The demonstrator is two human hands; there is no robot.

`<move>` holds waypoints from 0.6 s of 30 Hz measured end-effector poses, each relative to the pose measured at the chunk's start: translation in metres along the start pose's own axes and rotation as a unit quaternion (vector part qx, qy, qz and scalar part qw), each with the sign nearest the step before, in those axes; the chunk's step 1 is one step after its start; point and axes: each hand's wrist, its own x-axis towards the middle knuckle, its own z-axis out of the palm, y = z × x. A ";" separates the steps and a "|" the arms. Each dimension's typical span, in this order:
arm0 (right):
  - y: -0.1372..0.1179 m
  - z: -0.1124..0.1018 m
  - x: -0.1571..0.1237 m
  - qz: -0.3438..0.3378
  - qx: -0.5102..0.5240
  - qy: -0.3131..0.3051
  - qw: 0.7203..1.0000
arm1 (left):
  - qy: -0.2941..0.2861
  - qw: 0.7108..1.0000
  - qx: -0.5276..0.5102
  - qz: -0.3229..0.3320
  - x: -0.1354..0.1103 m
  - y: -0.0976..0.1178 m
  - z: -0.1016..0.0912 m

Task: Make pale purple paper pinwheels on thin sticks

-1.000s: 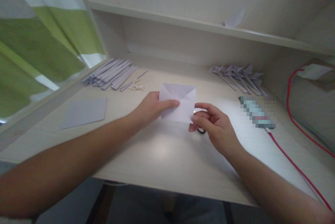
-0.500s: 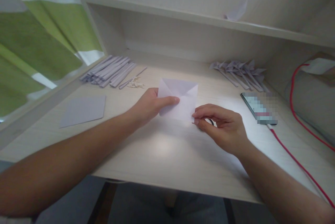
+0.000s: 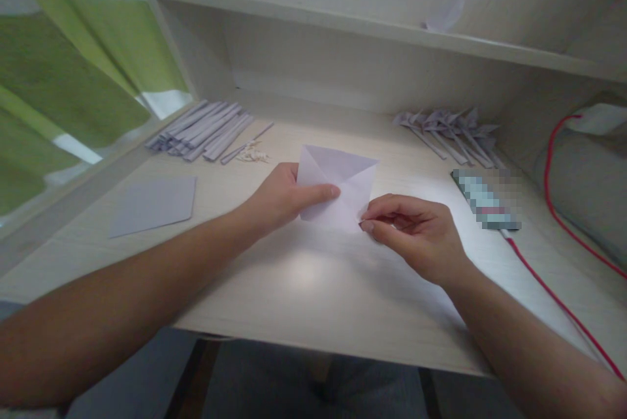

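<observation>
My left hand [image 3: 279, 194] grips a white square of paper [image 3: 337, 168] by its left side, thumb lying flat across the front and the other fingers behind. Diagonal lines meet near the paper's middle; whether they are creases or cuts, I cannot tell. At the sheet's lower right corner, the thumb and forefinger of my right hand [image 3: 416, 233] are pinched together on the edge. A tiny dark point shows at those fingertips, too small to make out. The paper is held above the desk, tilted towards me.
Rolled paper sticks [image 3: 200, 132] are piled at the back left, beside small pale scraps [image 3: 253, 153]. A flat paper stack [image 3: 154, 205] lies at left. Paper pinwheels [image 3: 450, 128] rest at the back right, behind a phone [image 3: 482, 200] with a red cable [image 3: 553, 298].
The paper's upper right corner has swung outward to the right, and its diagonal lines show more clearly. My right fingertips have shifted slightly; my left hand keeps its hold.
</observation>
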 end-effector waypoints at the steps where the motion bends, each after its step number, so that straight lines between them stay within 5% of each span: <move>1: 0.000 0.000 0.000 0.007 0.004 0.004 1.000 | 0.001 1.000 0.000 0.001 0.000 0.000 0.000; 18: -0.002 0.001 0.006 0.058 0.035 0.046 0.997 | 0.015 1.000 0.013 0.024 -0.003 -0.003 0.003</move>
